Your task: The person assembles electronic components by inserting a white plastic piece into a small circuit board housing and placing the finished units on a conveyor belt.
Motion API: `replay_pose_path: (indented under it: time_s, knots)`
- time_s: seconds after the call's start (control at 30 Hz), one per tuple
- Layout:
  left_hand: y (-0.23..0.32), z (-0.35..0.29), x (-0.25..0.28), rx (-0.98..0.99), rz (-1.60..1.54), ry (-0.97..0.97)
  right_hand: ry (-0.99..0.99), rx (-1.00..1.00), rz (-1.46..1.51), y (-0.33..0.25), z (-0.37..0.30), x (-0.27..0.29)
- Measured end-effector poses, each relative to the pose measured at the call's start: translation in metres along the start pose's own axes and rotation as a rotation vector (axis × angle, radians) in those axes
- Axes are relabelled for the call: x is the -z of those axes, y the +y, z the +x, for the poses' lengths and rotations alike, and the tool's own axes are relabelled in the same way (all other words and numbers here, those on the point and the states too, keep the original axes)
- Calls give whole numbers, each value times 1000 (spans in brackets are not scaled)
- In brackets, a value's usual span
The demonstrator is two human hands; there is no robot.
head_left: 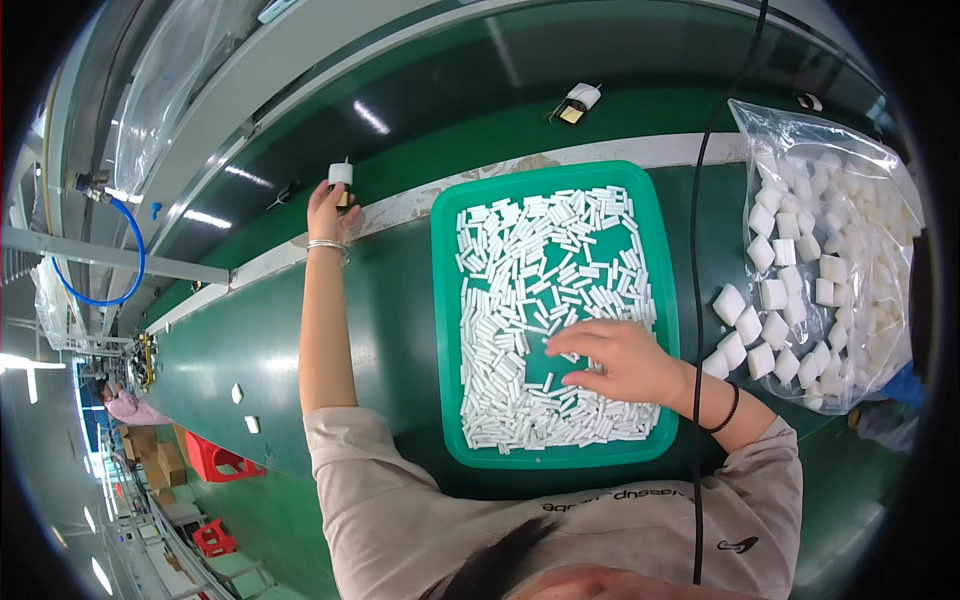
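Observation:
At the far left, my left hand [332,212] is closed around a small black part with a white block on it [341,174], at the edge of the dark green strip beyond the bench. A thin pin or wire sticks up from its top. My right hand [622,362] is over the green tray [447,330], thumb and forefinger apart, and I see nothing between them. Short white tube-like pieces [500,290] cover much of the tray's floor, lying in all directions. Some of them are hidden beneath my right hand.
A similar black-and-white part [576,104] lies on the far strip. Right of the tray, a clear plastic bag [815,250] spills white blocks [733,350]. A black cable [697,250] hangs across the view. Two white pieces [237,393] lie on the bench at left; red stools [215,460] stand beyond.

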State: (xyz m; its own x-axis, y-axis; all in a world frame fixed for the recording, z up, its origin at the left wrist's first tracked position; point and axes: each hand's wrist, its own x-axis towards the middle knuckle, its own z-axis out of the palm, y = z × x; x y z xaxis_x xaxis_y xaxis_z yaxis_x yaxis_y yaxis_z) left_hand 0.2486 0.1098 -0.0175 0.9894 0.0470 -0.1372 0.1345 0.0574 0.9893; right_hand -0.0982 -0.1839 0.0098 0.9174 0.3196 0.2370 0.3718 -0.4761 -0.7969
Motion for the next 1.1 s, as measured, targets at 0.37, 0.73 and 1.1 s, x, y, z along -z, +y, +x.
replay_pose_path:
  time_s: [0.37, 0.73, 1.1]
  knots:
    - [-4, 69, 39, -198, 1720, 401, -116, 5, -45, 4, 0, 2]
    - [27, 72, 54, -690, 1590, 434, -237, 105, -147, 8, -3, 2]
    - [41, -134, -74, -119, -137, -295, -170, 269, -347, 10, -8, -10]
